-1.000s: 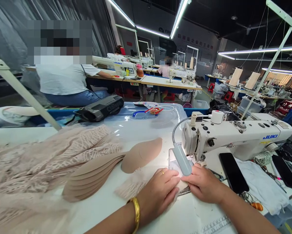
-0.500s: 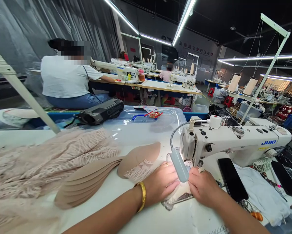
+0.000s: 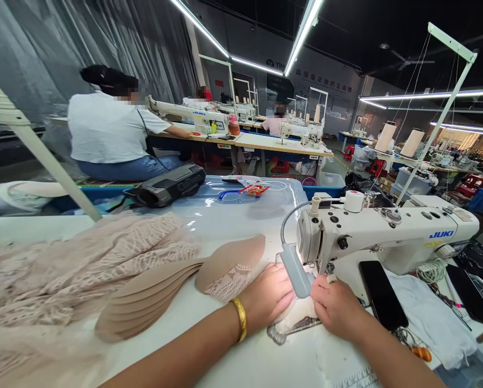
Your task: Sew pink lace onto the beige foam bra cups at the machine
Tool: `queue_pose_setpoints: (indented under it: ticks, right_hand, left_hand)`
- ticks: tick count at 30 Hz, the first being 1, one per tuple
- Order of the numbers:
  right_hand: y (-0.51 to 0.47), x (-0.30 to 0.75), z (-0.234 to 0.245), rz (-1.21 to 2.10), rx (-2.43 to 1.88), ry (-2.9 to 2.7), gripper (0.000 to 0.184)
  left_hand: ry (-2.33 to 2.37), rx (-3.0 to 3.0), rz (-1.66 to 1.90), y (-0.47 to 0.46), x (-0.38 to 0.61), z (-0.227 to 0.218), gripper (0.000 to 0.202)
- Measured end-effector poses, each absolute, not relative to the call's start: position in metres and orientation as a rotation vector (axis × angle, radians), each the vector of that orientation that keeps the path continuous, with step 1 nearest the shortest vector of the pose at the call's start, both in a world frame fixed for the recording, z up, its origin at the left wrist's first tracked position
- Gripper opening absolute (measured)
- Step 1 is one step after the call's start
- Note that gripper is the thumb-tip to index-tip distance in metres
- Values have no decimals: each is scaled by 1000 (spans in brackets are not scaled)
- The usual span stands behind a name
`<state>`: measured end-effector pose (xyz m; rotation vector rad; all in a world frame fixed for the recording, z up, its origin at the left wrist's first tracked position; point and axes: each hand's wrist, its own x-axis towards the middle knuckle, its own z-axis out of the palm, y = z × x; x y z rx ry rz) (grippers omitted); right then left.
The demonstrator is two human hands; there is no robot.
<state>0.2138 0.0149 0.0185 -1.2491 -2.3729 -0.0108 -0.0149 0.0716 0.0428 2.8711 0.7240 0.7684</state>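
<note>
Slightly parted since a second ago, left hand (image 3: 267, 296) flat and right hand (image 3: 337, 306) curled (pinch I can't tell) flank pale fabric (image 3: 298, 312) before the sewing machine (image 3: 380, 231), likely stitch-guiding, next calling for even, steady feed.

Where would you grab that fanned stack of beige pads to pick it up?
Probably just short of the narrow right tip of the fanned stack, from the near side, pinching its layers together. They converge there, while the broad end spreads apart. Bare tabletop lies along that near side; lacy fabric crowds the far side.
</note>
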Motion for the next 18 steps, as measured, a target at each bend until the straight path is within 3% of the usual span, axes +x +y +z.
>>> queue_pose_setpoints:
  ticks: [11,15,18]
  right_hand:
    - [11,210,24,299,-1076,-2151,22]
    - [-6,181,40,1018,-1165,-1768,17]
    - [-23,152,50,1456,-1080,-1337,49]
  left_hand:
    - [957,2776,835,68,-21,36,29]
    - [836,2708,911,33,-43,40,26]
    - [838,2623,906,3,-70,38,36]
